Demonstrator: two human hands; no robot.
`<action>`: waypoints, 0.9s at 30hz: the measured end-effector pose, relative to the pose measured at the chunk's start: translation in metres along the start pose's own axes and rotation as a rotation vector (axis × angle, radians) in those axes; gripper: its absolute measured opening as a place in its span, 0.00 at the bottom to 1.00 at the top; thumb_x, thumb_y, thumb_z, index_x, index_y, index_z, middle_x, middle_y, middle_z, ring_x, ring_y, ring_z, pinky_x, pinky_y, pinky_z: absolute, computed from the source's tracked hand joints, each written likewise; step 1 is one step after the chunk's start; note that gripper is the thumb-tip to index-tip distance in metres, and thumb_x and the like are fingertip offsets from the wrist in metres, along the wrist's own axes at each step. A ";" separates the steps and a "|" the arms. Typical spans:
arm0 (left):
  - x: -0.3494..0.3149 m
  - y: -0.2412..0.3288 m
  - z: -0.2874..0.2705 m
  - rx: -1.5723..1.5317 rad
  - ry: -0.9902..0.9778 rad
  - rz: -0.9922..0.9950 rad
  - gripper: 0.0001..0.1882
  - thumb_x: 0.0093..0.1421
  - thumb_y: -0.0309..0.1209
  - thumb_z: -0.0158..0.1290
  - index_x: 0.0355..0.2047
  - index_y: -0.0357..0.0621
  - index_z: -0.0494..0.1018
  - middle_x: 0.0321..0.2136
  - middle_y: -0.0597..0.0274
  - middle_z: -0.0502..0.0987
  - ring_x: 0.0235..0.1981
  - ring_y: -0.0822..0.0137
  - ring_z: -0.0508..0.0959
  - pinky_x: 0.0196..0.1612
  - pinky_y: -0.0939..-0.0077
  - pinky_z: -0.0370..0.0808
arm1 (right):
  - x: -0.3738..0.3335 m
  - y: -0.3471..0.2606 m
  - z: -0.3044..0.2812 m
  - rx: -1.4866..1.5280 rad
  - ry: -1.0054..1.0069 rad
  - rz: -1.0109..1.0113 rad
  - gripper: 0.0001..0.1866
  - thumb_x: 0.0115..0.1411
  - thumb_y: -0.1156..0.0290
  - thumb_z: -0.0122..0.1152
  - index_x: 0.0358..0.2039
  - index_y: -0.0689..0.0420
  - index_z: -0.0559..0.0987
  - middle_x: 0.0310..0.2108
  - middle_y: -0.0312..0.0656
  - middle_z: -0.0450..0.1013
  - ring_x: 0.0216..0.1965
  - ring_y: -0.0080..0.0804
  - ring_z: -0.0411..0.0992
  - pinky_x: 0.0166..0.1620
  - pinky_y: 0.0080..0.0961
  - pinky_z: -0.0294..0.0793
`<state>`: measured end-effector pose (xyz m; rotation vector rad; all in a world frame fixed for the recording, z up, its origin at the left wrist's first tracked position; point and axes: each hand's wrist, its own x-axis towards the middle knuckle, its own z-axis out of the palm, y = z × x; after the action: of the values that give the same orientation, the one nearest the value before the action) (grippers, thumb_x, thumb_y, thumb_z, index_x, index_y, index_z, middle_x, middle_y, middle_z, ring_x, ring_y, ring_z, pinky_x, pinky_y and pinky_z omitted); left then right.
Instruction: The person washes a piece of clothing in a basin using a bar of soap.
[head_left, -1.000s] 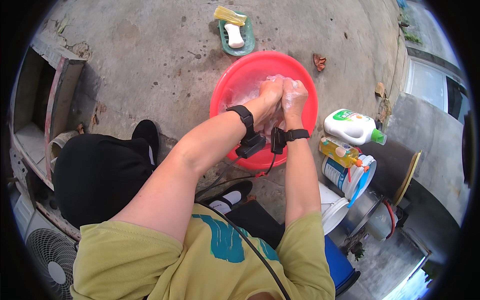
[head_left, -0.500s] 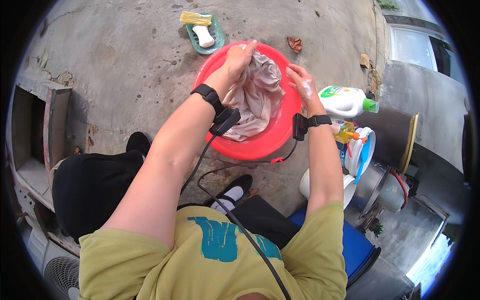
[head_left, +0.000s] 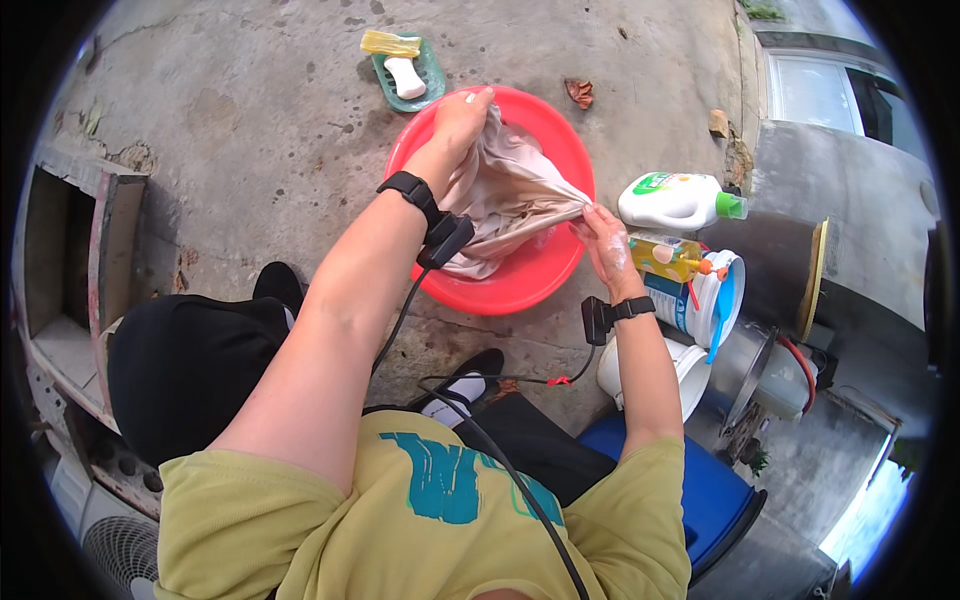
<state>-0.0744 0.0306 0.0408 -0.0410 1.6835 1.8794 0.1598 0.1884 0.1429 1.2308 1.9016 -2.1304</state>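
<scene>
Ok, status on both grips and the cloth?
Left grip, right grip: both on cloth. Cloth stretched between them, over red basin. White bottle close beside right grip.

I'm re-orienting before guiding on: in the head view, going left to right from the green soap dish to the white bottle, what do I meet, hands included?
Green soap dish → left hand → pale cloth → right hand → white bottle with a green cap.

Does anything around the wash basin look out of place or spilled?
A dry brown leaf lies on the concrete beyond the red basin, like stray litter. A yellow bar-shaped item sits askew on the green soap dish, overhanging its edge. Dark spots nearby could be splashes or stains.
</scene>
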 end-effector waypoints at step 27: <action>-0.027 0.067 -0.033 -0.275 -0.301 -0.142 0.32 0.50 0.26 0.61 0.56 0.40 0.63 0.44 0.56 0.77 0.45 0.65 0.75 0.51 0.72 0.71 | -0.062 -0.040 -0.073 0.604 0.147 -0.173 0.20 0.64 0.61 0.51 0.50 0.61 0.72 0.50 0.47 0.71 0.52 0.40 0.69 0.57 0.39 0.66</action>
<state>-0.0946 -0.0106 0.1049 0.0107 1.1859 1.8895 0.2207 0.2314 0.2151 1.3707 1.4943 -2.9185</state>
